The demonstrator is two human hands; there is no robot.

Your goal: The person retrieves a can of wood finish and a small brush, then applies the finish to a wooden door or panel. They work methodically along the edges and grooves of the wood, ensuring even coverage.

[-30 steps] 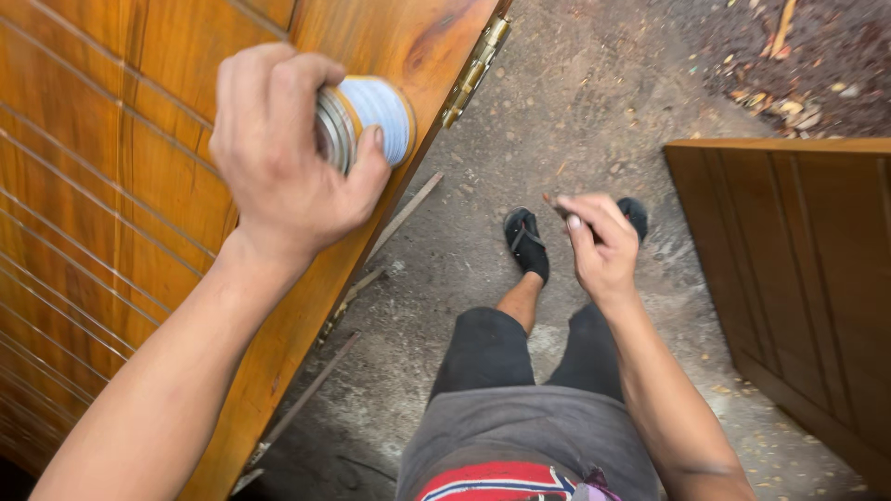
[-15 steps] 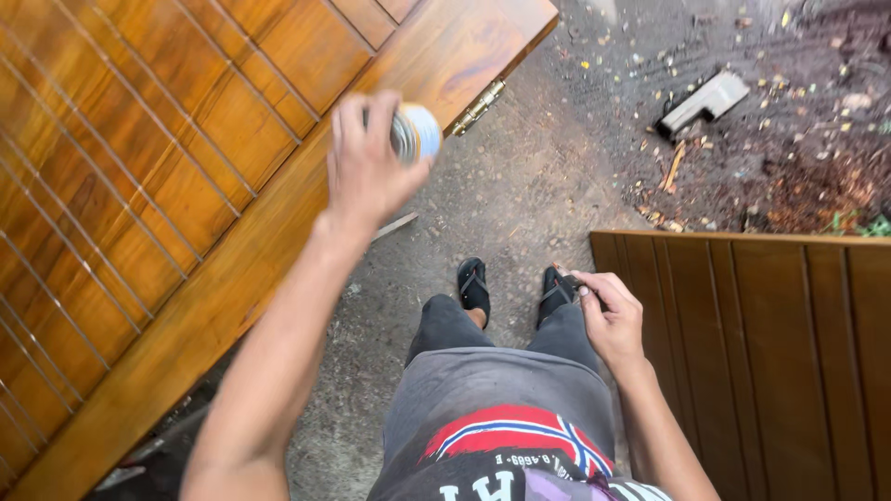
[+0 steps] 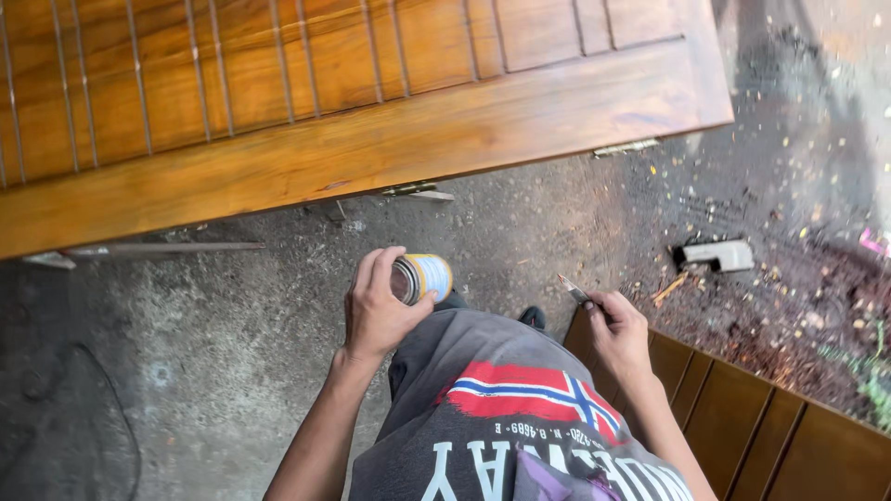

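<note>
1. Far left to far right: a wide wooden door (image 3: 353, 111) of warm brown boards, laid flat and raised off the ground, with thin grooves running across its panels and small metal hinges (image 3: 418, 192) along its near edge.
2. Below the door, at left: grey concrete ground (image 3: 186, 353), stained and rough, with a thin flat strip (image 3: 167, 248) lying just under the door's edge.
3. Near the middle: left hand (image 3: 376, 311), fingers curled tight around a small round can (image 3: 422, 276) — white side with a yellow band, tipped on its side so the open metal mouth faces the hand. Held in the air above the ground, near the door's edge but apart from it.
4. Just below and right of the can: a grey shirt (image 3: 520, 417) with a red, white and blue flag print, seen from above.
5. Right of the shirt: right hand (image 3: 617, 334), closed in a pinch on a thin brush (image 3: 574, 290), its tip poking out up and to the left. Can and brush well apart.
6. Under the right hand, toward the near right corner: a second, darker wooden panel (image 3: 770, 436) with ridged boards.
7. Far right: dark soil strewn with small scraps, and a pale rectangular block (image 3: 719, 255) lying on it — beside a short stick.
</note>
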